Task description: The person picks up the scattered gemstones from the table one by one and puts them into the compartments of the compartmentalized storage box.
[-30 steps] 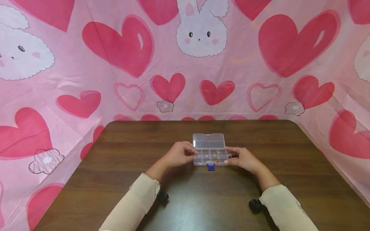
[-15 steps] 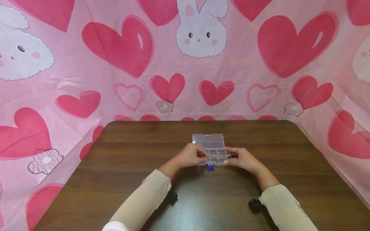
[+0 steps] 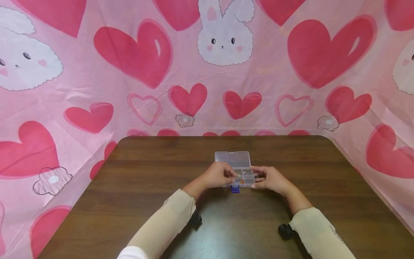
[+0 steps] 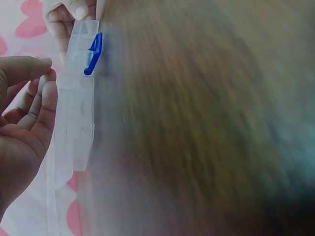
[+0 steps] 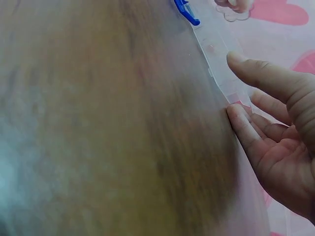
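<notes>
A clear plastic compartment box [image 3: 247, 177] rests on the table with its lid [image 3: 228, 158] raised at the back and a blue latch [image 3: 235, 189] at the front. My left hand [image 3: 219, 175] hovers over its left half, covering those compartments. Thumb and index tips meet in the left wrist view; I cannot tell whether a small piece sits between them. Near these tips shows a pale yellow bead [image 3: 239, 175], and in front of it an orange piece [image 3: 242, 182]. My right hand [image 3: 271, 179] holds the box's right end between thumb and fingers, one fingertip at the corner [image 5: 231, 104].
The brown wooden table [image 3: 155, 158] runs back to a pink cloth [image 3: 145, 64] printed with hearts and rabbits. Black wrist devices sit under both sleeves, one at the left [image 3: 195, 219] and one at the right [image 3: 286, 231].
My left hand has moved from the box's left end rightward over the compartments, its fingertips drawing together. The right hand has kept its hold on the right end.
</notes>
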Motion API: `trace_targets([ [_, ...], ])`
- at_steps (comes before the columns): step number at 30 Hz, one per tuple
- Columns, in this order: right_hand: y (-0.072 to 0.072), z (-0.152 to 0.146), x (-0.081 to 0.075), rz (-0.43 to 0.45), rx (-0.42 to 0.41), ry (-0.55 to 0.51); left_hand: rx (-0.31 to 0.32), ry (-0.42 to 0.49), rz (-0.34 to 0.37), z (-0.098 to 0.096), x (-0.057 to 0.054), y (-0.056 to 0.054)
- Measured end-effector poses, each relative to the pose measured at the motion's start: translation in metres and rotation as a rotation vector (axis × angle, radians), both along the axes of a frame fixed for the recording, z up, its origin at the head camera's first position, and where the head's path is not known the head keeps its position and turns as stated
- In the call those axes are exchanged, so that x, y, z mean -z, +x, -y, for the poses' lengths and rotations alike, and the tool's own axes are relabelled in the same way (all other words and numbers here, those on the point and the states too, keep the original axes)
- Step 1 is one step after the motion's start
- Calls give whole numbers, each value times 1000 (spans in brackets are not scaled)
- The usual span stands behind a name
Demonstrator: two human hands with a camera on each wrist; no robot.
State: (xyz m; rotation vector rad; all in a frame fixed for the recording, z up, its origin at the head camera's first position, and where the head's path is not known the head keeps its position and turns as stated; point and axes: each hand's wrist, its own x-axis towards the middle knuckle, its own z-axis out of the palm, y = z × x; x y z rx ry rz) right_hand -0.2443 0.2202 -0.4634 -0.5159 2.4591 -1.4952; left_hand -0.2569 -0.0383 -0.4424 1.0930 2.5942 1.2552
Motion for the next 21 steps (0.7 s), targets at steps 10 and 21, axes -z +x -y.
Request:
trace_targets([
  [10,2,0,-1,-13,-4,-2,-6,-16,80,-19,-2,-6],
  [21,3,1,0,-22,-18,-18,-23,-51,96,-33,-1,-12],
])
